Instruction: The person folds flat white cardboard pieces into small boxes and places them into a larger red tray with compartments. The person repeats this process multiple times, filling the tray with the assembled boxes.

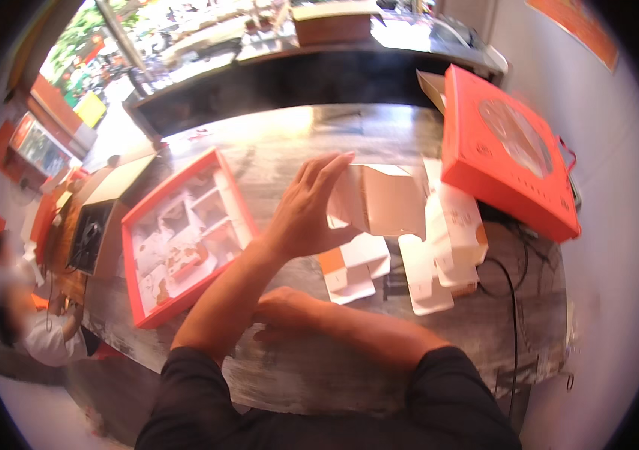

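My left hand [308, 206] is raised over the table, fingers and thumb closed around the left side of a small open carton [394, 201] of thin card, pale brown inside. My right hand [286, 307] is lower down, close against my left forearm; its fingers are partly hidden and blurred, so what they hold does not show. Just below the carton lies a folded white carton with an orange panel [355, 268]. To its right are more white carton blanks [451, 240], some overlapping, with flaps spread.
A red-rimmed shallow box [133, 281] with white dividers lies at left. At right a large red box [477, 150] with an oval clear window leans over the cartons, a black cable [514, 322] below it. A brown box [113, 202] stands far left, near a person [53, 337].
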A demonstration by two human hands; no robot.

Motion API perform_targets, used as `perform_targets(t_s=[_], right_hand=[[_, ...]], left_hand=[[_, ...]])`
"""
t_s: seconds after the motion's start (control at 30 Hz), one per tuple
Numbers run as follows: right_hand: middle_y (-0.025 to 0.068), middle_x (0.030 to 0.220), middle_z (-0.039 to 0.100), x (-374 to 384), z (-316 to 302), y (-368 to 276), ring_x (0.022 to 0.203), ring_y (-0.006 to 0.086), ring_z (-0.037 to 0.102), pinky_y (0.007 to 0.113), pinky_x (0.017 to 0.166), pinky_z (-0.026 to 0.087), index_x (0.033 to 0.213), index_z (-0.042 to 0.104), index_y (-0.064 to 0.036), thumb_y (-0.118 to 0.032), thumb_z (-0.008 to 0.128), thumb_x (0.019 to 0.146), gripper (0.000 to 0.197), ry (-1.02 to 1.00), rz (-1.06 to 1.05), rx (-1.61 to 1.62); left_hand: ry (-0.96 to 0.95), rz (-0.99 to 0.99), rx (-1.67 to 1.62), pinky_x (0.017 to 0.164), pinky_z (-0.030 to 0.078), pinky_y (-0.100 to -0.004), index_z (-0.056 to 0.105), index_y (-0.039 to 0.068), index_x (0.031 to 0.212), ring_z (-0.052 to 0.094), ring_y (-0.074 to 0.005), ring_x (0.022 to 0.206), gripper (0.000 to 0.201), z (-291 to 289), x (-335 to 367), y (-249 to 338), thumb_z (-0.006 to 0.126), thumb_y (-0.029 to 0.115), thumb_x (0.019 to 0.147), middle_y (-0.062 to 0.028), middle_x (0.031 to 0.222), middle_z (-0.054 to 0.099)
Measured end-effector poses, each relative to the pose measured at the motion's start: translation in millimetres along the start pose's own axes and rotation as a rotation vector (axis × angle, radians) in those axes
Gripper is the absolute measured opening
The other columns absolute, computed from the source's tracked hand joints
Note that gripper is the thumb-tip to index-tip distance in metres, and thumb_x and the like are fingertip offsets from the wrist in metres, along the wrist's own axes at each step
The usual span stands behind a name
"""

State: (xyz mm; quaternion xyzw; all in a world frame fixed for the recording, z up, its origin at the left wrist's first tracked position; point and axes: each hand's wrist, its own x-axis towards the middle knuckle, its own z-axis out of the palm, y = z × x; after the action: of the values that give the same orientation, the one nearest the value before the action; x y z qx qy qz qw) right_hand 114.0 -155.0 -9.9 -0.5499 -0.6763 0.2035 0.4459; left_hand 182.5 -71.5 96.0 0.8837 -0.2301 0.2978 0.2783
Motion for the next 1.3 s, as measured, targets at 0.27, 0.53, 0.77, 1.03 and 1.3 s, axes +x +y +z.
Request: perform_targets(t_s=[0.27, 0.53, 0.77, 1.03, 1.3], right_hand=[[0.0069, 0.092, 0.067, 2.6, 0.1, 3.2, 0.075, 0.0216, 0.071, 0.036, 0.069, 0.057, 0.098, 0.066, -0.0102, -0.015, 0.077, 0.089, 0.015, 0.497, 0.023, -0.038], [0.0220, 0.139, 0.052, 3.7, -10.1, -1.1, 0.120, 0.0303, 0.059, 0.036, 0.087, 0.055, 0.136, 0.051, -0.0013, -0.023, 0.072, 0.096, 0.050, 0.759, -0.120, -0.162], [0.0236, 0.150, 0.045, -3.6, -0.9, 10.5, 0.130, 0.0342, 0.055, 0.043, 0.099, 0.052, 0.155, 0.035, -0.0023, -0.031, 0.073, 0.097, 0.074, 0.722, -0.011, -0.102], [0.0228, 0.140, 0.058, -9.5, -4.1, 29.6, 0.125, 0.0298, 0.061, 0.042, 0.102, 0.051, 0.160, 0.018, -0.0028, -0.009, 0.058, 0.101, 0.071, 0.690, 0.059, 0.396], [0.0171, 0.151, 0.039, -7.8, -6.5, 19.1, 0.118, 0.0294, 0.066, 0.039, 0.098, 0.054, 0.160, 0.028, -0.0032, -0.010, 0.069, 0.096, 0.077, 0.481, 0.048, 0.497]], left_hand=[[0.515, -0.445, -0.221, 0.106, 0.047, -0.0414, 0.038, -0.001, 0.150, 0.054, -0.0252, 0.128, 0.088, -78.8, -108.5, 12.6, 0.080, 0.015, 0.074, -0.0132, 0.139, 0.052], [0.729, -0.603, -0.276, 0.106, 0.047, -0.0417, 0.027, -0.002, 0.153, 0.052, -0.0250, 0.129, 0.100, -54.2, -202.9, 25.9, 0.089, 0.025, 0.079, -0.0159, 0.141, 0.047], [0.487, -0.652, -0.052, 0.096, 0.055, -0.0433, 0.033, 0.001, 0.151, 0.065, -0.0364, 0.119, 0.102, -36.7, -206.3, 26.2, 0.094, 0.029, 0.075, -0.0243, 0.132, 0.060], [0.435, -0.497, -0.160, 0.092, 0.054, -0.0376, 0.049, 0.001, 0.144, 0.064, -0.0302, 0.119, 0.072, -62.4, -203.0, 30.7, 0.086, 0.023, 0.085, -0.0195, 0.141, 0.056], [0.545, -0.547, -0.624, 0.105, 0.045, -0.0368, 0.046, -0.003, 0.146, 0.057, -0.0211, 0.120, 0.067, -65.7, -200.6, 34.9, 0.075, 0.034, 0.097, -0.0150, 0.136, 0.057]])
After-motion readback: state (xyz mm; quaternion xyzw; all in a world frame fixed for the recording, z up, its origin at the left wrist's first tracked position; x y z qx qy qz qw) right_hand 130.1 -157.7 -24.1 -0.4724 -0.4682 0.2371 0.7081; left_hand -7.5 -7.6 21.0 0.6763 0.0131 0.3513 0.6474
